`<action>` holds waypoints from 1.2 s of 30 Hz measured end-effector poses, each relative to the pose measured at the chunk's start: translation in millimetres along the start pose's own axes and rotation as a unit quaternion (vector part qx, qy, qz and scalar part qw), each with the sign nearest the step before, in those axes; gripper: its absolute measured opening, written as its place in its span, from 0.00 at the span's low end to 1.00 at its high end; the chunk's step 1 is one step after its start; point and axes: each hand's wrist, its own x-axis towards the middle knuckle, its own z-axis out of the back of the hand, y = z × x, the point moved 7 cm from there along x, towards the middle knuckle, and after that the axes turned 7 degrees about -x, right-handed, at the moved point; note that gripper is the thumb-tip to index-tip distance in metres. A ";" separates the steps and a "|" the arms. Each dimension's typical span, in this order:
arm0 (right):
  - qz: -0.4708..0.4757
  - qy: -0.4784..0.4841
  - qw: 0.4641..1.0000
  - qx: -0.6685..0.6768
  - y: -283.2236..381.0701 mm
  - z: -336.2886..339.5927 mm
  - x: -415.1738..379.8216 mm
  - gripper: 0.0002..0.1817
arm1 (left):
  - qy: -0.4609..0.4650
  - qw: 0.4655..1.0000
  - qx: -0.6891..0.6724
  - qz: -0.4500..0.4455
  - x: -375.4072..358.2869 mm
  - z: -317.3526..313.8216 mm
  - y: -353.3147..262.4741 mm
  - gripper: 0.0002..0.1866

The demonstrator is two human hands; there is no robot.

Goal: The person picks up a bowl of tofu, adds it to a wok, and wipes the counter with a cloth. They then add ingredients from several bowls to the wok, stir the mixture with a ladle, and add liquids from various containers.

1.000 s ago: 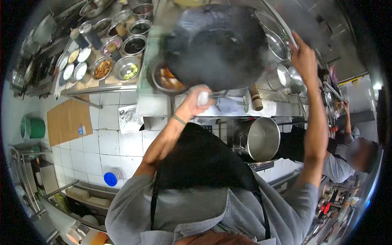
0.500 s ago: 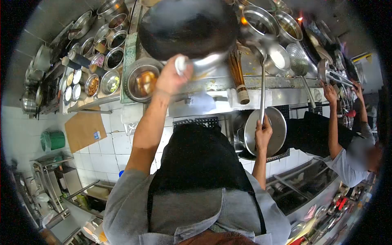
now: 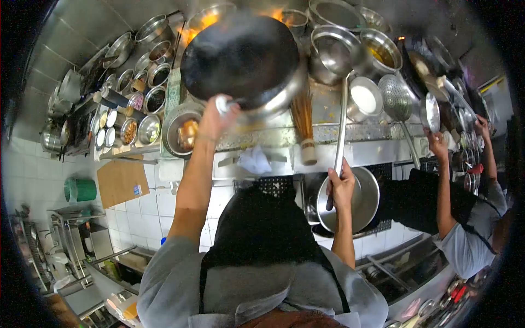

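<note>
My left hand (image 3: 219,117) is closed round the near edge of a large dark wok (image 3: 240,60), with a folded white cloth (image 3: 222,104) at the grip. Faint smoke rises from the wok, and its inside looks black. In my right hand (image 3: 342,186) is the long metal handle of a ladle (image 3: 343,126), its dark end below my fingers. The ladle's head is blurred near the metal bowls. Just left of my left wrist, a metal pot (image 3: 174,128) holds brownish and pale pieces of food.
Flames (image 3: 208,21) burn behind the wok. A bamboo brush (image 3: 306,131), a pot of white liquid (image 3: 365,98) and a perforated skimmer (image 3: 395,98) line the counter. Ingredient bowls (image 3: 149,129) stand left. A large pot (image 3: 365,199) sits below. A co-worker (image 3: 465,246) handles utensils at right.
The wok and my left hand have shifted left, and larger flames show behind it. My right hand and the ladle handle have moved slightly left. The co-worker's round metal utensil has turned.
</note>
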 end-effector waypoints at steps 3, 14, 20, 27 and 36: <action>0.049 0.032 0.998 0.038 49.6 -20.3 51.8 0.28 | 0.044 0.999 -0.016 0.020 -26.9 -26.9 7.2 0.15; 0.120 -0.145 0.972 -0.138 192.7 -35.9 399.3 0.06 | 0.006 0.981 -0.170 0.095 -54.1 -46.7 29.1 0.03; -0.091 -0.087 0.988 0.089 193.5 -38.7 530.9 0.11 | -0.036 0.993 -0.060 0.092 -75.7 -66.6 15.9 0.05; -0.103 -0.023 0.857 0.504 234.2 -48.5 609.3 0.04 | -0.022 0.993 -0.045 0.106 -78.1 -67.5 15.7 0.05; -0.078 0.081 0.978 0.176 271.8 -69.4 599.1 0.04 | -0.044 0.993 -0.047 0.101 -81.1 -68.7 14.9 0.06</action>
